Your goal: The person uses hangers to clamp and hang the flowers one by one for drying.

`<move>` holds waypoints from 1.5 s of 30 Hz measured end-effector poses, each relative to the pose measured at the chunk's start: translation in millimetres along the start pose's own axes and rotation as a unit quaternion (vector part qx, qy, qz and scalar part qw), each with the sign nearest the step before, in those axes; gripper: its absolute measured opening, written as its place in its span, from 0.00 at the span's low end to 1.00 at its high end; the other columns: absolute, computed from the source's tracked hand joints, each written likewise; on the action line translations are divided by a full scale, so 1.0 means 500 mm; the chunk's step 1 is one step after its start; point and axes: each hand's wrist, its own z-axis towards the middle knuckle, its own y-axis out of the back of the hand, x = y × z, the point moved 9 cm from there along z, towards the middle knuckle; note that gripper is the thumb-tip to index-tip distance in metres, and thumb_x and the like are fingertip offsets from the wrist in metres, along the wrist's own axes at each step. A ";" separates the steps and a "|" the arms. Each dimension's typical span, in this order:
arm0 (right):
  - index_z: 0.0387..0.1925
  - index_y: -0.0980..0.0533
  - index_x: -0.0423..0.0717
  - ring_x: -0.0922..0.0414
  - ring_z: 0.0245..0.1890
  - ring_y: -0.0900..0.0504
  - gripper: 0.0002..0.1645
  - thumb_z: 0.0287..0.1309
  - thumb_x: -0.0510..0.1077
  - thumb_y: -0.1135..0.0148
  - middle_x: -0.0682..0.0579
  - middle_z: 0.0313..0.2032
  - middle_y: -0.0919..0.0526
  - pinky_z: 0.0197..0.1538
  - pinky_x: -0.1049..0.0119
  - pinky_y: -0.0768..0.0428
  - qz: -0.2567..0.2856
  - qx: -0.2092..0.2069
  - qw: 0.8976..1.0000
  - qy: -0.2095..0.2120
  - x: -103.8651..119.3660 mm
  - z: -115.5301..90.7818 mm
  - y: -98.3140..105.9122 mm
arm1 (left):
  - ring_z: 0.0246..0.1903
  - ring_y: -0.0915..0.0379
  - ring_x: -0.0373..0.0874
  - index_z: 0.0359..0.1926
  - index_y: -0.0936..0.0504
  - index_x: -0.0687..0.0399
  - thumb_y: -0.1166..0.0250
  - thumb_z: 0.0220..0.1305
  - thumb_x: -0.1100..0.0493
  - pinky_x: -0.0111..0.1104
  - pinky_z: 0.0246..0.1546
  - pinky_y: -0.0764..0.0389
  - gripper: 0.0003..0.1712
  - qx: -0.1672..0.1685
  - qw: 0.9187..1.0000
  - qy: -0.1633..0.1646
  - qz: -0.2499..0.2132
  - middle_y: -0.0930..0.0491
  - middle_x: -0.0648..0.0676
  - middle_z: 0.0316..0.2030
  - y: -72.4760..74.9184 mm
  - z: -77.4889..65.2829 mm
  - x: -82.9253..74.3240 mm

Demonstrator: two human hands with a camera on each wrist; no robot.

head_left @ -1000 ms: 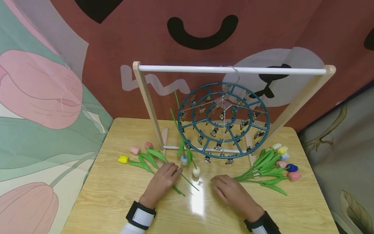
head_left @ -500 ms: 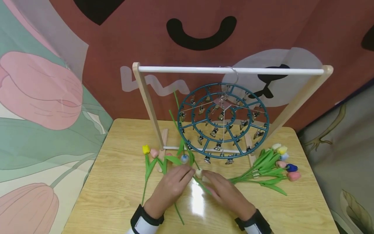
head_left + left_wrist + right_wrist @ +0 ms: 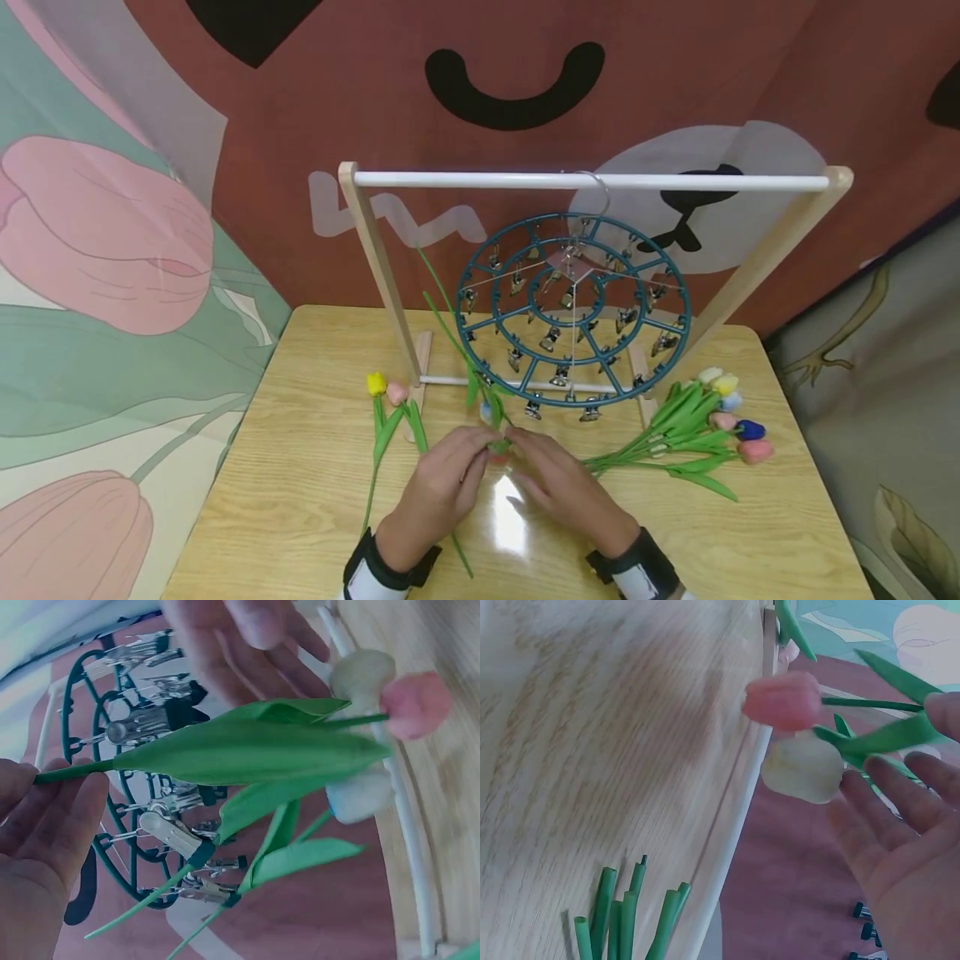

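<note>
My left hand (image 3: 442,479) pinches the green stem of an artificial pink tulip (image 3: 415,705), below the hanger's left front edge. The tulip's leaves (image 3: 255,750) spread from the hand toward its blossom. My right hand (image 3: 566,487) is close by with fingers loosely extended beside the leaves; whether its thumb touches a leaf, I cannot tell. A white tulip (image 3: 802,769) and a pale blue-white tulip (image 3: 361,796) hang blossom down from clips, stems pointing up. The clips (image 3: 176,836) belong to a round teal clip hanger (image 3: 555,402).
The hanger hooks over the white rod (image 3: 480,179) of a wooden stand (image 3: 382,275). At left lie a yellow tulip (image 3: 376,383) and a pink tulip (image 3: 397,392). A tulip bunch (image 3: 682,425) lies at right, stems pointing toward my right hand.
My left hand has picked a pink tulip from the left group and brought it right, under the hanger. The tulips left there shifted. My right hand moved slightly left, and the hanging stems tilted left.
</note>
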 end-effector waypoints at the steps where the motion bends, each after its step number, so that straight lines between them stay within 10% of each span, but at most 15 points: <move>1: 0.72 0.31 0.44 0.49 0.65 0.21 0.35 0.66 0.46 0.33 0.45 0.66 0.22 0.67 0.54 0.19 -0.002 0.000 1.000 0.000 0.000 0.000 -0.002 | 0.42 0.14 0.48 0.48 0.18 0.67 0.44 0.77 0.66 0.25 0.51 0.14 0.09 -0.009 1.000 0.010 -0.014 0.14 0.59 0.42 0.002 0.001 0.003; 7: 0.60 0.21 0.47 0.59 0.54 0.19 0.24 0.65 0.49 0.31 0.57 0.50 0.14 0.57 0.61 0.14 -0.004 -0.012 1.000 -0.012 -0.009 -0.002 -0.001 | 0.37 0.13 0.52 0.45 0.20 0.70 0.37 0.67 0.77 0.28 0.40 0.10 0.08 -0.073 0.986 0.087 -0.121 0.15 0.62 0.39 0.018 -0.001 0.037; 15: 0.44 0.17 0.51 0.66 0.42 0.23 0.14 0.57 0.42 0.24 0.63 0.39 0.15 0.43 0.72 0.15 0.067 -0.021 0.995 -0.068 -0.031 -0.011 0.015 | 0.42 0.13 0.47 0.47 0.24 0.77 0.43 0.65 0.84 0.39 0.37 0.08 0.11 -0.140 0.935 0.203 -0.253 0.19 0.73 0.40 0.023 -0.036 0.095; 27: 0.42 0.20 0.53 0.72 0.25 0.28 0.06 0.65 0.40 0.31 0.59 0.30 0.16 0.23 0.75 0.21 0.200 0.004 0.970 -0.139 -0.049 -0.023 0.029 | 0.45 0.14 0.45 0.51 0.28 0.80 0.46 0.73 0.76 0.38 0.41 0.09 0.09 -0.187 0.891 0.283 -0.302 0.22 0.78 0.42 0.008 -0.072 0.132; 37: 0.40 0.18 0.51 0.73 0.22 0.29 0.09 0.61 0.36 0.29 0.58 0.24 0.20 0.20 0.76 0.22 0.206 -0.055 0.971 -0.105 -0.025 -0.016 0.073 | 0.53 0.14 0.47 0.61 0.27 0.79 0.40 0.73 0.70 0.37 0.55 0.13 0.20 -0.125 0.806 0.410 -0.409 0.19 0.75 0.52 -0.111 -0.124 0.127; 45: 0.49 0.21 0.47 0.67 0.28 0.24 0.20 0.62 0.24 0.40 0.54 0.39 0.16 0.28 0.73 0.17 0.163 -0.096 0.978 -0.090 -0.020 -0.014 0.102 | 0.49 0.13 0.46 0.57 0.21 0.75 0.38 0.72 0.68 0.38 0.51 0.12 0.17 -0.156 0.800 0.422 -0.398 0.14 0.63 0.49 -0.140 -0.137 0.129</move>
